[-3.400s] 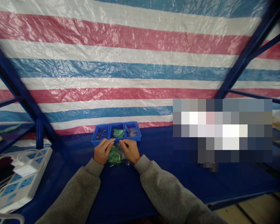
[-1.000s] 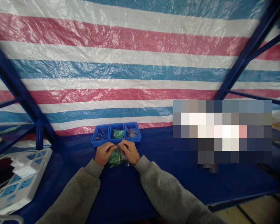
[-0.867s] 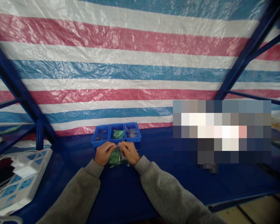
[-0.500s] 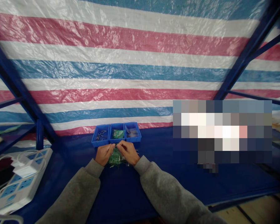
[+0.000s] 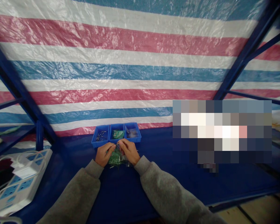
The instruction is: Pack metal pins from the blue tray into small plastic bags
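My left hand is closed in a pinch, fingertips almost meeting those of my right hand, which is pinched too. Between them a small thin metal piece shows, mostly covered by the fingers. Beneath both hands lies a pile of green pieces with thin metal pins and clear plastic bits mixed in, partly hidden. Just beyond my fingers stand three joined blue bins: the left bin holds loose metal pins, the middle bin green pieces, the right bin clear plastic pieces.
A white power strip with a white plug and cables lies on the left of the blue table. Blue metal posts frame a striped tarp behind. A blurred-out block covers the right side.
My fingertips have shifted slightly, and the thin metal piece between them shows more plainly. Both hands stay over the pile; the bins have not moved.
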A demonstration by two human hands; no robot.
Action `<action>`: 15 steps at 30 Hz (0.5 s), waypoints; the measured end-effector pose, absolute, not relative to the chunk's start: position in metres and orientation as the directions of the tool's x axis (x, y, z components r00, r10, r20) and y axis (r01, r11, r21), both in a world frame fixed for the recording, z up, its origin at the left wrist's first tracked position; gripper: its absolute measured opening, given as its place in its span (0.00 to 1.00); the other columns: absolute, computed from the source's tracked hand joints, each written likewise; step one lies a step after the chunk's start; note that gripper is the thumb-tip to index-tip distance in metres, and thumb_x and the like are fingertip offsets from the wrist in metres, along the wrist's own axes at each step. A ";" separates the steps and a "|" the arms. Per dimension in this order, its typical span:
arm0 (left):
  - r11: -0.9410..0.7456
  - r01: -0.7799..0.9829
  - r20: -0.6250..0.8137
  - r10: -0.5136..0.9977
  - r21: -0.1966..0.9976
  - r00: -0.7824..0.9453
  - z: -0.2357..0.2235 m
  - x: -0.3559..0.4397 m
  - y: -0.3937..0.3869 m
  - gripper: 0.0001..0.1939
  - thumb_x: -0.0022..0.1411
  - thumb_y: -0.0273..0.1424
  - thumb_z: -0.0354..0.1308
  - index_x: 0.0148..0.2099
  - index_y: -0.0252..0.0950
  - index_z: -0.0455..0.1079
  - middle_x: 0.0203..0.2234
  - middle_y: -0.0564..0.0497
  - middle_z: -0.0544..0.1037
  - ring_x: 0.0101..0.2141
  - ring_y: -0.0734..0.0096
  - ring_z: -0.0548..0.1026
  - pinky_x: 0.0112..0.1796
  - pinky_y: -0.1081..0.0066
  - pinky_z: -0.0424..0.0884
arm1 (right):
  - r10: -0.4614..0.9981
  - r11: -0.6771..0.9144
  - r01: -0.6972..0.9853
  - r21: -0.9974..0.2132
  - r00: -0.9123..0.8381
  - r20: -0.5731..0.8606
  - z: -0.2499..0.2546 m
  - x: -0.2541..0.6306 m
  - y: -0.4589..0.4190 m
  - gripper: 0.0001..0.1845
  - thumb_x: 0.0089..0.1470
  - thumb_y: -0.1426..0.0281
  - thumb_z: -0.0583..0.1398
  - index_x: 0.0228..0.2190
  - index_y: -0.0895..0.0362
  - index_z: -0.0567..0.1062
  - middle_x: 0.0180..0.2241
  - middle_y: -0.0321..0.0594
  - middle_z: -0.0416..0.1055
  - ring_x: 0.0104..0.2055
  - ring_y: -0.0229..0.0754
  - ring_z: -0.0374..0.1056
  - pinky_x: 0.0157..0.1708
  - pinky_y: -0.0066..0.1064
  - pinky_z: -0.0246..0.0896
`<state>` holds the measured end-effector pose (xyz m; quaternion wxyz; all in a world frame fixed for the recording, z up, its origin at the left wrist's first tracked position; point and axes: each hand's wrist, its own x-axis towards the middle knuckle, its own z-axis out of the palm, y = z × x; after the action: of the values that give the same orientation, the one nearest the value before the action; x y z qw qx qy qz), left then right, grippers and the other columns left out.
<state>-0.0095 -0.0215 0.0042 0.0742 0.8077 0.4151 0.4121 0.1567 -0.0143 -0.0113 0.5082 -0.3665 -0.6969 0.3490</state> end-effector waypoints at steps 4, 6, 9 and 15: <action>-0.614 0.607 0.564 0.766 0.505 0.307 0.005 -0.009 -0.023 0.20 0.65 0.34 0.44 0.21 0.35 0.62 0.14 0.55 0.66 0.19 0.77 0.66 0.25 0.76 0.62 | 0.847 0.523 0.165 -0.836 -0.214 0.487 -0.009 0.157 -0.016 0.15 0.58 0.60 0.51 0.35 0.57 0.70 0.22 0.32 0.64 0.21 0.32 0.59 0.23 0.23 0.53; -0.610 0.599 0.560 0.772 0.519 0.301 0.005 -0.009 -0.023 0.22 0.65 0.34 0.44 0.19 0.35 0.61 0.13 0.55 0.65 0.18 0.77 0.66 0.25 0.76 0.62 | 0.840 0.537 0.185 -0.823 -0.210 0.501 -0.008 0.158 -0.017 0.15 0.58 0.60 0.52 0.31 0.58 0.70 0.21 0.33 0.63 0.22 0.33 0.58 0.24 0.24 0.53; -0.604 0.573 0.555 0.781 0.555 0.286 0.004 -0.011 -0.023 0.21 0.65 0.35 0.44 0.20 0.35 0.62 0.14 0.55 0.66 0.18 0.77 0.66 0.25 0.76 0.62 | 0.834 0.547 0.198 -0.813 -0.215 0.509 -0.005 0.158 -0.019 0.17 0.58 0.60 0.51 0.26 0.58 0.69 0.20 0.32 0.60 0.23 0.34 0.56 0.25 0.24 0.53; -0.568 0.454 0.544 0.815 0.686 0.197 0.004 -0.011 -0.018 0.14 0.62 0.36 0.50 0.29 0.34 0.69 0.16 0.56 0.70 0.16 0.78 0.66 0.22 0.76 0.64 | 0.830 0.552 0.228 -0.802 -0.245 0.502 -0.004 0.159 -0.019 0.22 0.59 0.58 0.49 0.20 0.58 0.66 0.18 0.32 0.59 0.23 0.34 0.55 0.26 0.24 0.52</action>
<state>-0.0108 -0.0181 0.0037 0.1916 0.7497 0.4233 0.4713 0.1589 -0.0191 -0.0042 0.4956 -0.3629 -0.7283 0.3036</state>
